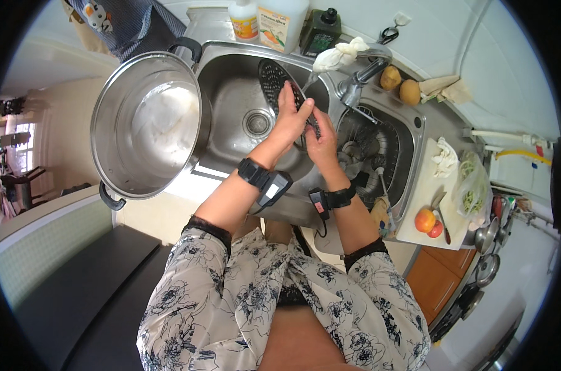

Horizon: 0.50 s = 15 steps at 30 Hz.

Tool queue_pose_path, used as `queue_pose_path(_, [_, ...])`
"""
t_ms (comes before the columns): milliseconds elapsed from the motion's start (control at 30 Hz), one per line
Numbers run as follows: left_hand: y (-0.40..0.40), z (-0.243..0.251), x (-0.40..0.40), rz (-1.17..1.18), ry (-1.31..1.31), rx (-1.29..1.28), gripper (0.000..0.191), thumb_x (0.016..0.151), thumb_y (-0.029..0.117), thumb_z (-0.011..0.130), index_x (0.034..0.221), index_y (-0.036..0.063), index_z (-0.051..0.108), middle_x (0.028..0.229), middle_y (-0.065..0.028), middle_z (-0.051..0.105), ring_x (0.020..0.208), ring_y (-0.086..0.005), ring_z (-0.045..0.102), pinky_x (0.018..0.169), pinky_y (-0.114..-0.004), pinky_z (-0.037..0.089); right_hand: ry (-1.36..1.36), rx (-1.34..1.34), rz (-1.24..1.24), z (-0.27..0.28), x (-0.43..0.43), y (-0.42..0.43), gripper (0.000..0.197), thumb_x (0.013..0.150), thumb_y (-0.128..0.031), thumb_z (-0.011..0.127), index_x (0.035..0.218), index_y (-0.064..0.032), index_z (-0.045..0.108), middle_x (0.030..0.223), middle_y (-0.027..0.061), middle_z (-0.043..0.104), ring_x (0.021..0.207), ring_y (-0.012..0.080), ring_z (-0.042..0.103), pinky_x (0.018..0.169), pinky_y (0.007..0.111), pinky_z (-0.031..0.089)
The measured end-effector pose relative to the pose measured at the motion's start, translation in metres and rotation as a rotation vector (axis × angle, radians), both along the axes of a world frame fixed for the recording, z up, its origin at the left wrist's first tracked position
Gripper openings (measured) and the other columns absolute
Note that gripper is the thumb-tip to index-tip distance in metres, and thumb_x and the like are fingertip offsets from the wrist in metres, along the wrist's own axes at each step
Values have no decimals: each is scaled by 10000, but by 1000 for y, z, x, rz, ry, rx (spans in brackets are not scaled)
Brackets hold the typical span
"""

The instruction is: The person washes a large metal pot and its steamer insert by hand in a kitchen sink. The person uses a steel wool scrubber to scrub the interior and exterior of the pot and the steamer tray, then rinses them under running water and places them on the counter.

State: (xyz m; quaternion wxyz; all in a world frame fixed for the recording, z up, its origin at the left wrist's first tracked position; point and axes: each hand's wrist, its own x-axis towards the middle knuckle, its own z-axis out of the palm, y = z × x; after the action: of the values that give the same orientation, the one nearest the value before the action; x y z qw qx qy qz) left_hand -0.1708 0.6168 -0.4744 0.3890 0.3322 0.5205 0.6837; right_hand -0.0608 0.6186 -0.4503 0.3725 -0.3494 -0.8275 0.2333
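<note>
Over the left basin of a steel double sink [220,139], my two hands are on a dark perforated strainer plate [272,76], tilted on its edge. My left hand [289,116] lies with its fingers against the plate's face. My right hand [322,139] grips the lower end of the plate, fingers curled around it. Water runs from the faucet [361,76], which has a white cloth [338,55] tied on its spout, beside the plate. A large steel pot [118,125] stands tilted at the sink's left side, its inside wet and shiny.
The right basin holds a wire rack [398,153] and utensils. Bottles, among them a dark green one [320,35], line the back. Two potatoes [409,92] sit behind the faucet. On the right, a white cutting board [415,195] bears a knife [443,222], fruit and a bag of greens [473,195].
</note>
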Motion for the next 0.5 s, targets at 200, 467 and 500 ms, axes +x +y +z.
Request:
queue_pose_path(200, [18, 41, -6, 172, 154, 20, 589, 729, 192, 699, 1211, 37, 398, 1074, -158, 404, 844, -209, 489, 768, -304, 433, 145, -210, -121, -3, 12, 16, 392, 754, 46, 522, 1143, -2, 527, 1031, 138, 596, 944, 231, 590, 842, 292, 428])
queue_pose_path(467, [49, 15, -34, 279, 174, 68, 177, 796, 224, 634, 862, 60, 644, 821, -106, 581, 845, -225, 520, 751, -320, 428, 176, -162, -92, 5, 8, 9, 373, 745, 63, 518, 1112, 7, 551, 1026, 133, 597, 930, 200, 584, 831, 274, 426])
queue_pose_path(500, [49, 11, -39, 275, 86, 50, 202, 812, 252, 617, 886, 66, 643, 844, -111, 581, 863, -228, 518, 766, -318, 425, 180, -126, -77, 7, 8, 7, 370, 745, 63, 520, 1109, 7, 554, 1030, 129, 599, 930, 199, 582, 833, 271, 424])
